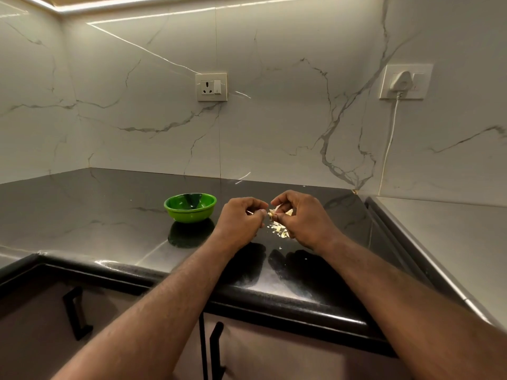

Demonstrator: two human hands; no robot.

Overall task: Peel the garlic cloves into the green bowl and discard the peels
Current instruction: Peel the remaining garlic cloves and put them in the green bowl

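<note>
**Currently: garlic clove held between both hands above the desk**

The garlic clove (272, 213) sits between the fingertips of both hands, raised just above the desk (96, 215). A strip of pale peel stands up from it. The right hand (300, 219) has its fingers curled and pinches the clove from the right side. The left hand (241, 220) also has its fingers curled, and its thumb and forefinger pinch the clove's left end.

A small heap of loose peels (280, 231) lies on the desk directly below the clove, partly hidden by the right hand. A few single flakes lie nearer the front edge.

The green bowl (189, 209) stands upright on the desk, just left of the left hand and not touching it. Its contents cannot be made out.

On the marble wall behind, a socket plate (211, 87) is mounted above the bowl. Further right, a white plug (401, 82) sits in a second plate, with its cord (389, 144) hanging down to the desk.
</note>
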